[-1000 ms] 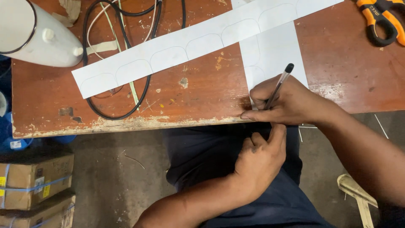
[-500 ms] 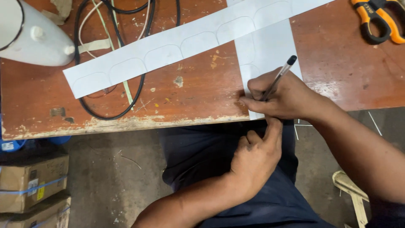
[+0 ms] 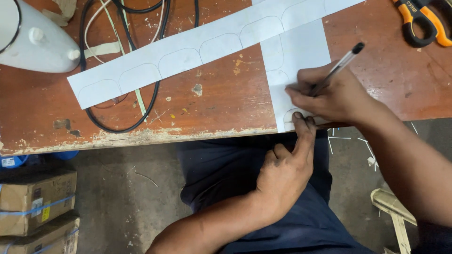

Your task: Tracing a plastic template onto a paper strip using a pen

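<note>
Cardboard boxes [image 3: 35, 197] with blue straps sit on the floor lower left, while on the scuffed wooden tabletop [image 3: 212, 108] the right hand [image 3: 329, 96] grips a pen [image 3: 336, 70] over white paper [image 3: 292, 61] pinned by left hand [image 3: 287, 169] fingertips.

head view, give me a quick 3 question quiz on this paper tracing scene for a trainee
1. True or false: the right hand holds a pen with its tip on the white paper strip.
2. What are the fingertips of the left hand pressing on?
A. the black cable
B. the lower end of the paper strip at the table edge
C. the orange-handled tool
3. Fill in: the black cable loops on the wooden table and passes ____ the long paper strip.

Key
1. True
2. B
3. under
</note>
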